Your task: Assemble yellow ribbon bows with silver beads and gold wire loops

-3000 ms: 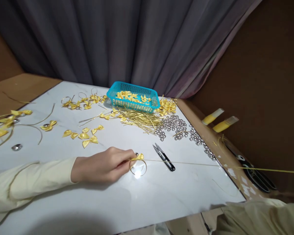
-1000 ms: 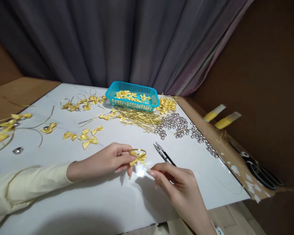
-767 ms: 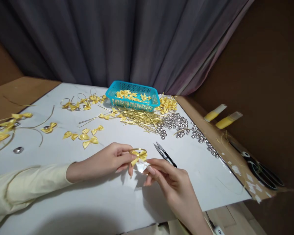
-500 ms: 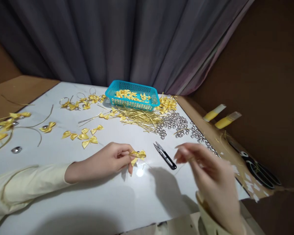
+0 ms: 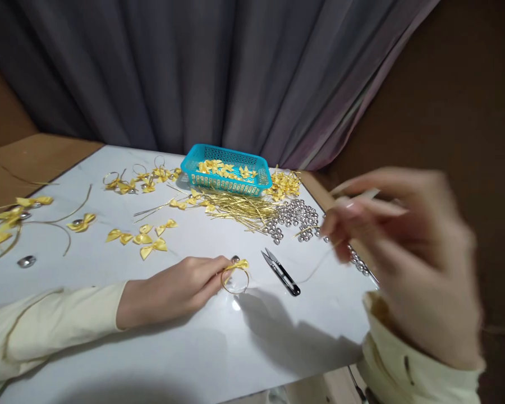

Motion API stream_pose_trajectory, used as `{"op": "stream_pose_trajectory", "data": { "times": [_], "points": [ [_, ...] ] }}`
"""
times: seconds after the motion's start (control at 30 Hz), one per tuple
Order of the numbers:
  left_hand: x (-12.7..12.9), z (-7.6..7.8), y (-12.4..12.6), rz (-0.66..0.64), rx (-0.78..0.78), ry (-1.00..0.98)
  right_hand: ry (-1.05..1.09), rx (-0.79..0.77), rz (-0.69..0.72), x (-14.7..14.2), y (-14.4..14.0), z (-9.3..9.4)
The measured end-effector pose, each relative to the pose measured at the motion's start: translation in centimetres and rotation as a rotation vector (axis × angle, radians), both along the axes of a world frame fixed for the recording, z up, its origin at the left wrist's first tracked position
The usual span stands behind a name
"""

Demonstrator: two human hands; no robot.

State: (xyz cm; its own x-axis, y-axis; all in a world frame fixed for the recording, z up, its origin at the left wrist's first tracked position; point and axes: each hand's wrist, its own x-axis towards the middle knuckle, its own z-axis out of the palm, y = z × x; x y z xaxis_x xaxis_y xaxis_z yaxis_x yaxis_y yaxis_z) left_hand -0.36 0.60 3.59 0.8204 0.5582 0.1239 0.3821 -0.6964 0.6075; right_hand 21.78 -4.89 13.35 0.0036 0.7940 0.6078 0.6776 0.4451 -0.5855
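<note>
My left hand (image 5: 174, 289) pinches a small yellow ribbon bow (image 5: 241, 264) just above the white tabletop. A thin gold cord loop (image 5: 235, 293) hangs from the bow, and a silver bead (image 5: 235, 259) shows on its upper side. My right hand (image 5: 408, 252), smeared by motion, is raised at the right with thumb and fingertips closed together. A fine thread (image 5: 315, 270) runs from near the bow to those fingers; whether a needle is on it I cannot tell. Black thread snips (image 5: 281, 273) lie on the table between my hands.
A blue basket (image 5: 231, 187) with yellow bows stands at the back. Before it lie gold cords (image 5: 239, 209) and a heap of silver beads (image 5: 297, 216). Loose bows (image 5: 142, 238) and finished-looking looped bows (image 5: 126, 184) lie to the left. A curtain (image 5: 202, 73) hangs behind.
My right hand has moved up and to the right, drawing the thread out longer. In my left hand the bow has turned, so its loop now shows as a round ring.
</note>
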Motion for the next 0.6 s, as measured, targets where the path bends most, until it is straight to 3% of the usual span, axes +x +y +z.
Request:
{"op": "stream_pose_trajectory", "data": {
  "times": [0.13, 0.27, 0.43, 0.6],
  "points": [
    [-0.1, 0.2, -0.1, 0.003, 0.006, -0.037, -0.228, -0.273, 0.174, -0.3, 0.3, -4.5],
    [0.0, 0.2, -0.2, -0.002, 0.005, -0.059, -0.269, -0.382, 0.284, -1.4, 0.8, -6.9],
    [-0.1, 0.2, -0.2, -0.023, -0.006, -0.060, -0.264, -0.414, 0.392, -1.9, 1.7, -7.7],
    [-0.2, 0.4, -0.1, -0.030, -0.080, -0.050, -0.272, -0.468, 0.449, -1.6, 2.2, -7.1]
  ]
}}
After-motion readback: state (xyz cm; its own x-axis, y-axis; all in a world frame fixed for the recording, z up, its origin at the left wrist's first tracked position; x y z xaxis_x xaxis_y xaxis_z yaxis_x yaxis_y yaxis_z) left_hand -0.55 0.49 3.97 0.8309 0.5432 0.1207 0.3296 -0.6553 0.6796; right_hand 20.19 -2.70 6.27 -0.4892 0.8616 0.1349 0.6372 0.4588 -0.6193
